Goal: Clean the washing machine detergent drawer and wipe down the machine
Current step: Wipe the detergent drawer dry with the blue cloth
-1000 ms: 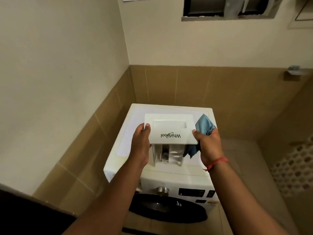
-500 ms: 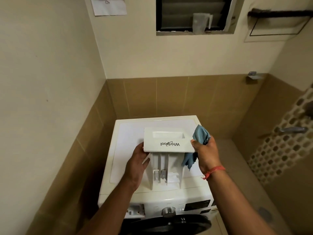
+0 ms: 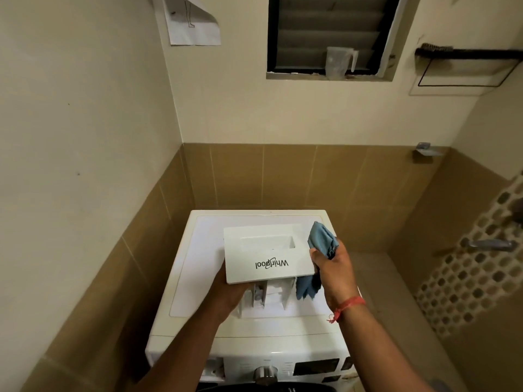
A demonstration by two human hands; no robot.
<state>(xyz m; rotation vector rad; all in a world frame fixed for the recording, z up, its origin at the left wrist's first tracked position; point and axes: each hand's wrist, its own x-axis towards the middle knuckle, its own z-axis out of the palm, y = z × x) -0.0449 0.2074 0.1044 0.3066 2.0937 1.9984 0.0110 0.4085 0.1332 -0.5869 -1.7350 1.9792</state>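
head | detergent drawer [image 3: 268, 256] front panel up, long axis downward | left hand [image 3: 226, 292] grips it | right hand [image 3: 334, 267] grips drawer and cloth [image 3: 321, 240]

The detergent drawer [image 3: 268, 256] is of white plastic, smooth and a little glossy on its front panel. The cloth [image 3: 321, 241] is a soft blue fabric, matt and creased. The washing machine [image 3: 198, 278] has a smooth white top with a slight shine; its knob [image 3: 265, 374] looks like bright metal. The wall tiles [image 3: 283, 174] are brown and smooth. A sheet of paper [image 3: 195, 21] hangs on the matt painted wall. The jug [image 3: 338, 62] is clear plastic.
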